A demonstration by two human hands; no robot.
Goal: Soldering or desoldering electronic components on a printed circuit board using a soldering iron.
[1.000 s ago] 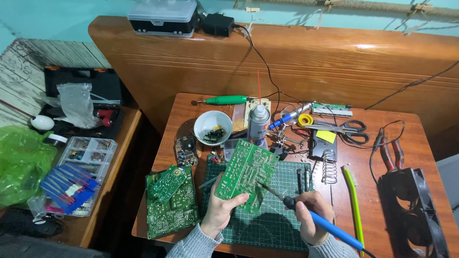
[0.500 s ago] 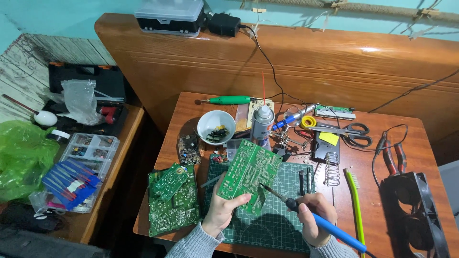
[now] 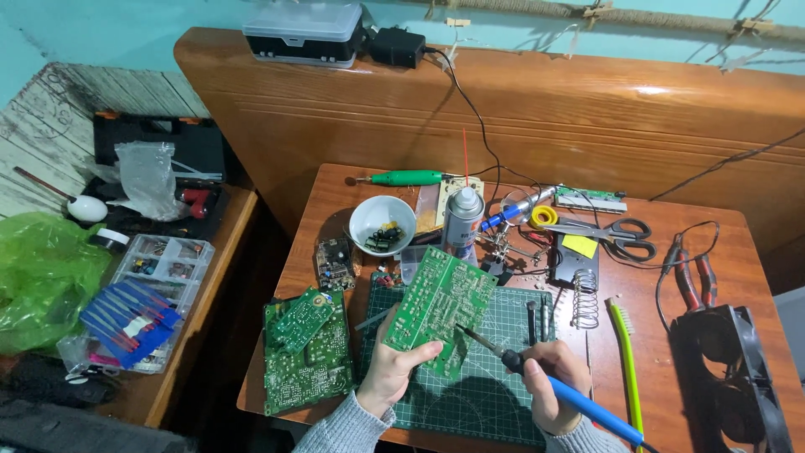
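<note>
Head view, left hand [image 3: 392, 369] gripping green board [image 3: 442, 309] tilted above cutting mat [image 3: 495, 394], right hand [image 3: 553, 387] closed on blue soldering iron [image 3: 537, 377], tip touching board, spray can [image 3: 462, 220] behind, white bowl [image 3: 381, 224], yellow note [image 3: 579, 245] right.

The left hand [image 3: 392, 369] rises from six o'clock, fingers curled shut, thumb pointing toward one o'clock, gripping what it holds. The right hand [image 3: 549, 384] sits at its three o'clock, fist closed, knuckles up. Both wrists wear grey knit sleeves.
</note>
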